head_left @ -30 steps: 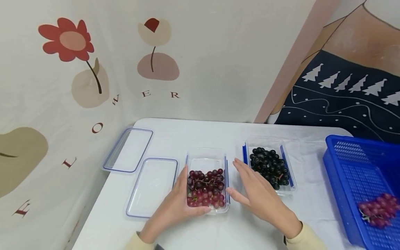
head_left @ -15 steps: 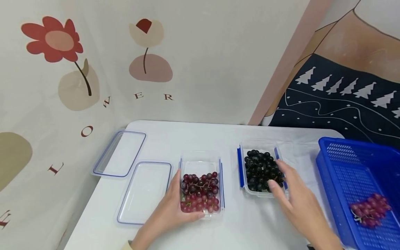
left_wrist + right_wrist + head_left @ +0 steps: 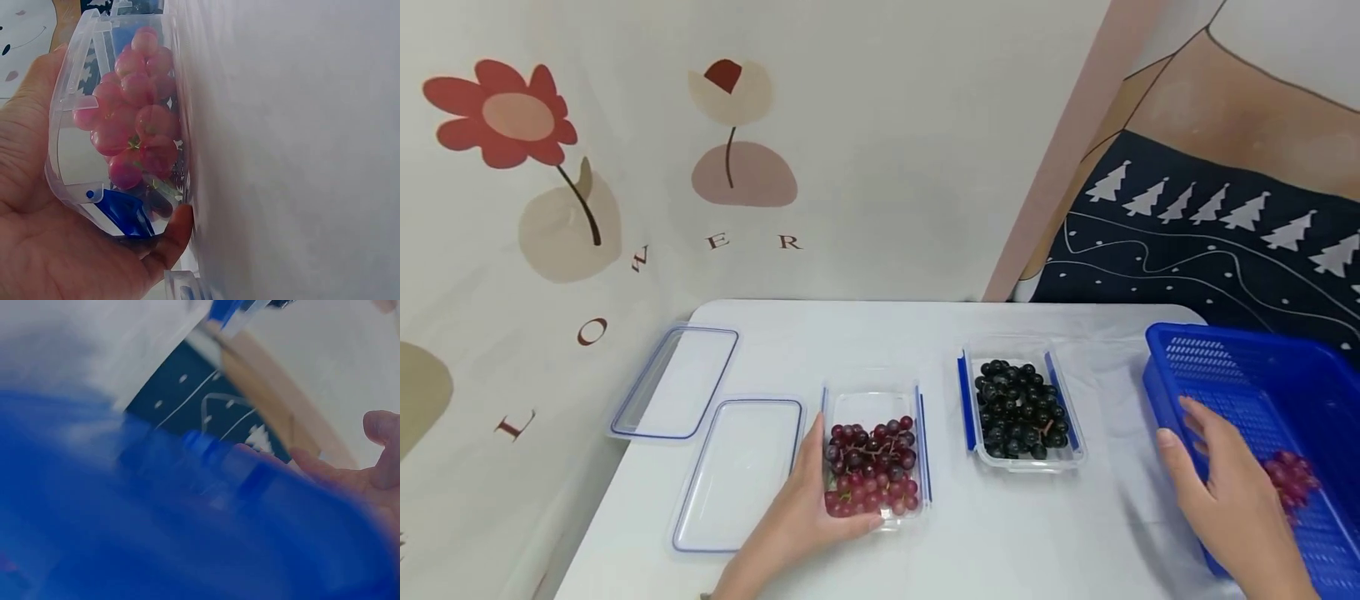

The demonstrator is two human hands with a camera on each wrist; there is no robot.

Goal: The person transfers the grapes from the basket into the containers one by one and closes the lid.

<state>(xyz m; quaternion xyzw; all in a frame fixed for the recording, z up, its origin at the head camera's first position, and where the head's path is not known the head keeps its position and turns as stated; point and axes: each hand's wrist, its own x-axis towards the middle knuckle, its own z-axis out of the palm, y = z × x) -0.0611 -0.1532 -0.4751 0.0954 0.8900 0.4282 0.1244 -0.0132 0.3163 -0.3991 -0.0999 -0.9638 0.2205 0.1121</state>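
My left hand (image 3: 797, 512) grips the near left corner of a clear plastic food container (image 3: 871, 403), its thumb along the front wall and its fingers along the left side. Dark red grapes (image 3: 880, 446) and lighter red grapes (image 3: 871, 493) lie in the container's near part; the left wrist view shows the lighter grapes (image 3: 134, 119) through the wall. My right hand (image 3: 1232, 492), thumb and fingers spread, holds nothing and is over the left rim of a blue plastic basket (image 3: 1161, 387). Inside the basket lies a bunch of red grapes (image 3: 1292, 477), partly hidden behind that hand.
A second clear container with blue side clips (image 3: 967, 408) holds black grapes (image 3: 1018, 408), right of the first. Two clear lids with blue seals lie at the left, the near lid (image 3: 737, 475) and the far lid (image 3: 681, 383). A printed cloth (image 3: 880, 167) hangs behind the white table.
My right hand has moved right, from beside the red grape container, past the black grapes, to the blue basket. My left hand stays on its container. The head view has shifted slightly.
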